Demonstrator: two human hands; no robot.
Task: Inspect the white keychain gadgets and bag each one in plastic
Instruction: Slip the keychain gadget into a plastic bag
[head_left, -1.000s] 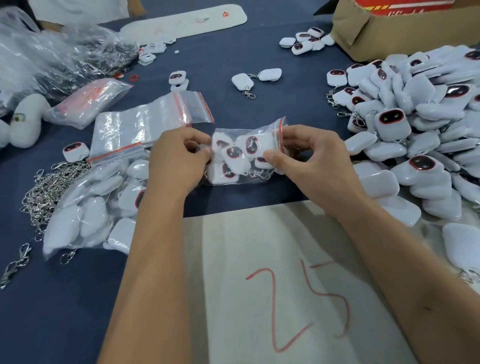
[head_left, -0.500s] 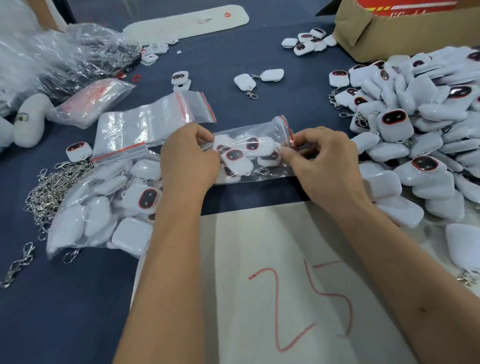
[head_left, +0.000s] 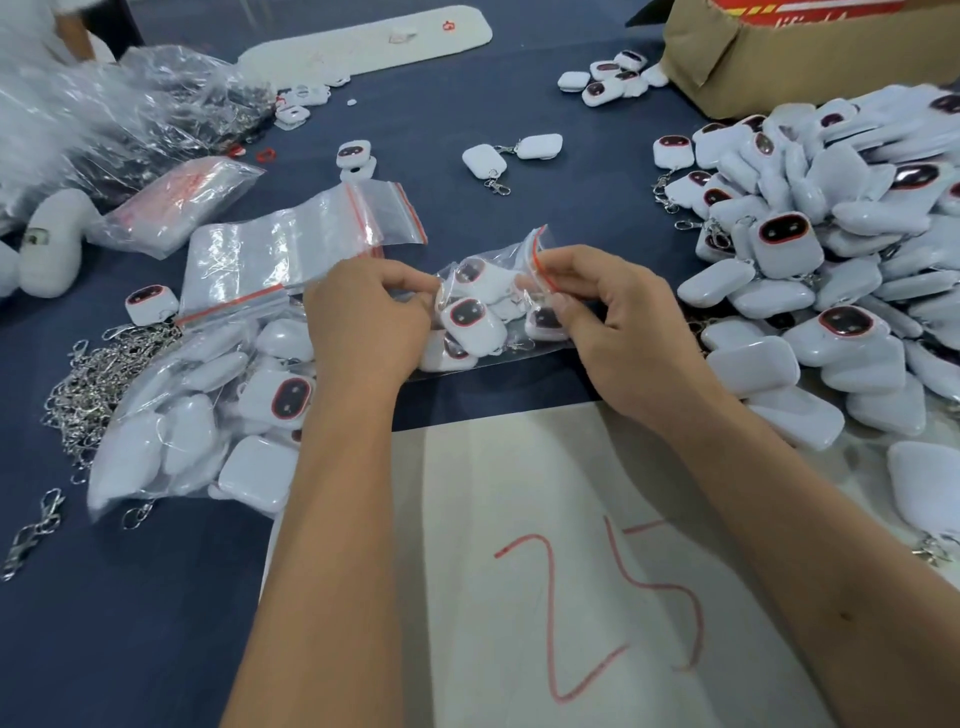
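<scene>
Both hands are working one small zip bag (head_left: 493, 306) in the middle of the blue table (head_left: 571, 197), just past the white board (head_left: 519, 519) with a red "25" scrawled on it. The left hand (head_left: 363, 322) is pinching the bag's left end with curled fingers, and the right hand (head_left: 618, 322) is pinching the red-striped opening at the right end, thumb and fingertips squeezed together on the plastic. Inside, several white gadgets (head_left: 470, 322) with dark, red-rimmed faces are lying jumbled together, clips showing through the film.

A big loose pile of gadgets (head_left: 831, 249) is sitting off to the right, almost touching the right wrist. To the left, a bigger filled bag (head_left: 208, 415) is lying flat beside the left forearm, with a stack of empty zip bags (head_left: 291, 254) just behind it and a heap of metal clips (head_left: 98, 384) at its outer edge. A cardboard box (head_left: 779, 57) is standing at the far right corner, and crumpled clear plastic (head_left: 130, 104) is bunching up at far left.
</scene>
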